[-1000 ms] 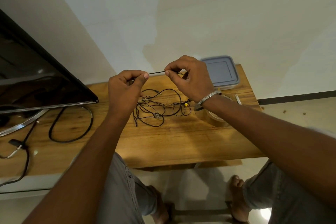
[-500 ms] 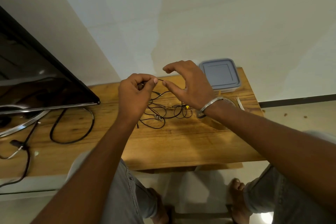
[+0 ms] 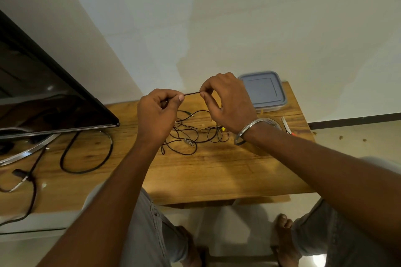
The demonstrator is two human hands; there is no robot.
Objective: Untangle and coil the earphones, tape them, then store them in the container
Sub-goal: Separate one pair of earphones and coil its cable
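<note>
Black earphones lie in a loose tangle on the wooden table, with a yellow bit near the right end. A short stretch of their cable runs taut between my two hands above the table. My left hand pinches one end of that stretch, fingers curled. My right hand pinches the other end between thumb and forefinger. A grey lidded container stands at the back right of the table. A tape roll lies just behind my right wrist, partly hidden.
A dark screen on a metal stand fills the left side, with a thick black cable looped on the table beside it. Scissors lie at the table's right edge. My knees are below the front edge.
My right hand, which had opened and let go half a second ago, has pinched the cable again. The stretch between both hands is taut once more.
</note>
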